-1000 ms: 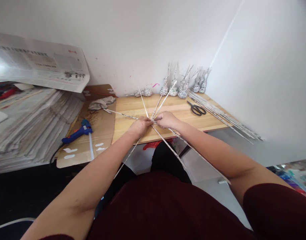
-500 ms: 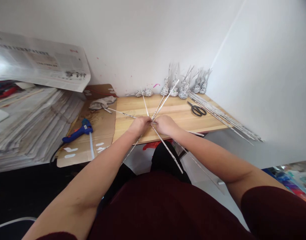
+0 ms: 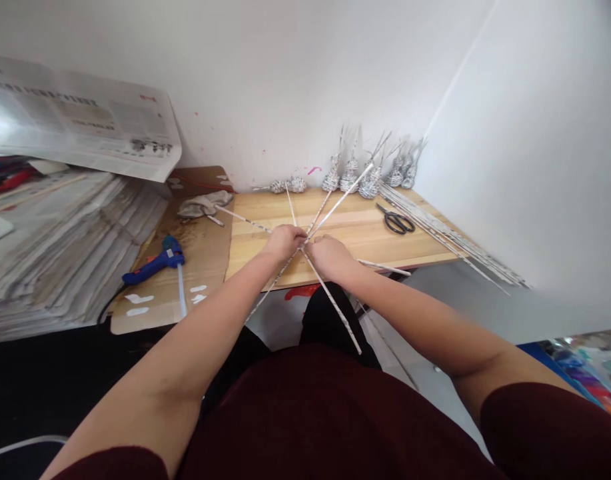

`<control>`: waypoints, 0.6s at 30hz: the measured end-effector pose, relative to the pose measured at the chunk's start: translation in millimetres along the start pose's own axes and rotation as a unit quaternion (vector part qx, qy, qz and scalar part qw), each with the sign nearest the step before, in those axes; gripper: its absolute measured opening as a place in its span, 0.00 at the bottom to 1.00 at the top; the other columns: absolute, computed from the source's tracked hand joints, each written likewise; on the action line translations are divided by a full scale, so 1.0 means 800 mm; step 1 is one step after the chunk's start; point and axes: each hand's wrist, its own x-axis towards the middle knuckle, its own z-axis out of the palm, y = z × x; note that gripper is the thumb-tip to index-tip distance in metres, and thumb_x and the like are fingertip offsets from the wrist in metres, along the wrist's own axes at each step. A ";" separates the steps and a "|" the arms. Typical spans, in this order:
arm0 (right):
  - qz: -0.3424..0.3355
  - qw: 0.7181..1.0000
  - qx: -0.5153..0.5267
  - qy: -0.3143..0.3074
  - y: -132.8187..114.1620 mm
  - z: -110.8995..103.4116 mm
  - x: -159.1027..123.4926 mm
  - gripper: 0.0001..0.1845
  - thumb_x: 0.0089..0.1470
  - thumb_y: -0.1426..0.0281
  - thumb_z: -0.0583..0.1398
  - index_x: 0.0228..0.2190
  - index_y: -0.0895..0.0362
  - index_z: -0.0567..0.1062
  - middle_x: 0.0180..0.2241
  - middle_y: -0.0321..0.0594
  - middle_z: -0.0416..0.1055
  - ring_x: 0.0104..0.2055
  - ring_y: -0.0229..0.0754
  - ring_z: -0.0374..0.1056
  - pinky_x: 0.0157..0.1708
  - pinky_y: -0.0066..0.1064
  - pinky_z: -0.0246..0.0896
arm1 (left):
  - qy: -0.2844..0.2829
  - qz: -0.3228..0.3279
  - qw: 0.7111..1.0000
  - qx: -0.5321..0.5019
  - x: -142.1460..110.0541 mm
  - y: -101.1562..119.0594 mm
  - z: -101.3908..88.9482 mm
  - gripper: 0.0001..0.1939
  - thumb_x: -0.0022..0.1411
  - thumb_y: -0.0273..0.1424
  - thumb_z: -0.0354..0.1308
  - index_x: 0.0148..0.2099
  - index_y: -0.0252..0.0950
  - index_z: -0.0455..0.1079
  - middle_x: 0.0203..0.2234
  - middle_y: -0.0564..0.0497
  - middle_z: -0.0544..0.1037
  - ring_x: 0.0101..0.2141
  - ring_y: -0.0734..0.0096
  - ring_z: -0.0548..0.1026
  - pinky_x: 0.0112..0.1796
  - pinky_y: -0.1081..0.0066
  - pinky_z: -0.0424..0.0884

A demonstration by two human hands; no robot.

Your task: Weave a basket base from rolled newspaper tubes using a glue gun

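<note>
Several rolled newspaper sticks (image 3: 341,203) cross at one point over the front of the wooden board (image 3: 255,207) and fan out like spokes. At the crossing, my left hand (image 3: 286,242) is closed, its thumb and fingers pinching the sticks from the left. Close against it on the right, my right hand (image 3: 330,257) is also closed on the sticks, and its fingertips are partly hidden. One stick points down past the board's edge over my leg, and another shows beyond my right wrist. The exact centre of the crossing is mostly covered by my fingers.
Black scissors (image 3: 396,219) lie right of my hands, beside a bundle of loose paper sticks (image 3: 450,233). Woven paper gourd shapes (image 3: 369,181) stand along the wall. On the left are a blue glue gun (image 3: 158,263), a glove (image 3: 205,205) and stacked newspapers (image 3: 85,247).
My right hand has turned around the crossing, and the spokes have shifted. The stick once under my right forearm has swung; one end now shows right of my wrist. Both hands stay together.
</note>
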 end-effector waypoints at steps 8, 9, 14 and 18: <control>0.011 1.000 -0.021 -0.010 -0.006 0.001 -0.005 0.20 0.65 0.75 0.47 0.48 0.63 0.75 0.45 0.55 0.73 0.48 0.53 0.67 0.42 0.36 0.63 | -0.021 -0.003 1.000 0.015 0.017 0.007 0.004 0.13 0.56 0.24 0.56 0.40 0.38 0.80 0.36 0.50 0.82 0.39 0.66 0.77 0.42 0.73 0.69; 0.014 1.000 -0.023 -0.009 -0.007 0.002 -0.005 0.20 0.65 0.75 0.47 0.49 0.63 0.75 0.45 0.56 0.73 0.48 0.53 0.66 0.42 0.37 0.63 | -0.020 -0.004 1.000 0.010 0.016 0.005 0.004 0.14 0.56 0.24 0.55 0.40 0.37 0.80 0.36 0.50 0.82 0.39 0.67 0.77 0.42 0.73 0.69; 0.013 0.999 -0.028 -0.013 -0.014 0.004 -0.002 0.20 0.62 0.79 0.48 0.49 0.65 0.74 0.47 0.57 0.72 0.50 0.54 0.64 0.43 0.37 0.63 | -0.014 -0.010 0.999 -0.029 0.011 0.000 0.005 0.14 0.57 0.24 0.54 0.40 0.36 0.80 0.36 0.49 0.81 0.39 0.66 0.77 0.42 0.72 0.69; 0.010 0.999 -0.035 -0.008 -0.015 0.007 -0.004 0.20 0.61 0.80 0.49 0.50 0.67 0.73 0.47 0.58 0.71 0.50 0.54 0.63 0.42 0.37 0.63 | -0.004 -0.028 0.999 -0.018 0.013 0.004 0.009 0.13 0.57 0.24 0.55 0.41 0.37 0.80 0.38 0.48 0.81 0.42 0.65 0.76 0.44 0.71 0.70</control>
